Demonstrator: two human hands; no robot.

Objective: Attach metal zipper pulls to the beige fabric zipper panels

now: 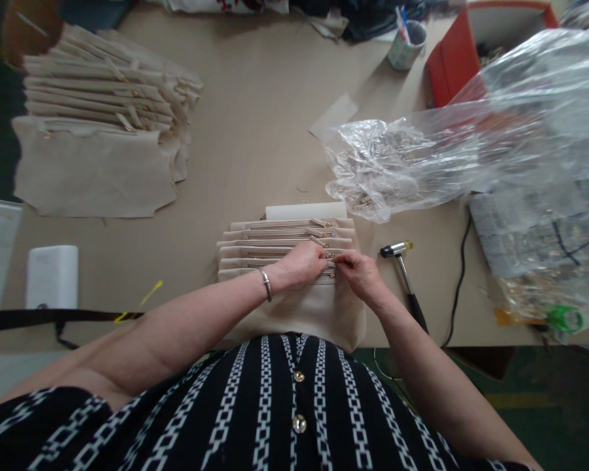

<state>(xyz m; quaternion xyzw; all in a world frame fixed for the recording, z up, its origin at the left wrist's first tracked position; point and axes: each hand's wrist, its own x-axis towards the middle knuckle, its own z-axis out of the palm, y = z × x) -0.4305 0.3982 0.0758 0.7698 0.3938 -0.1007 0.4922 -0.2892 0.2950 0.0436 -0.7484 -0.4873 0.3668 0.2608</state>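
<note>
Several beige zippered fabric pieces [285, 252] lie overlapped in a fanned stack in front of my body, gold zipper sliders toward their right ends. Over the nearer rows, my left hand [304, 263] is closed, its fingertips pressed together near a slider; whatever it pinches is hidden. My right hand [360, 276] meets it from the right, thumb and finger pinched on a small zipper pull [330, 263]. The fingertips of both hands almost touch. The nearest piece's plain beige panel [299, 315] spreads toward the table's front edge.
A larger pile of beige zippered pieces [95, 167] sits at back left. A small hammer [406, 278] lies right of my right hand. Crumpled clear plastic [402, 157], a red box [444, 69] and a cup with pens [406, 49] stand beyond. A white device [52, 277] is at left.
</note>
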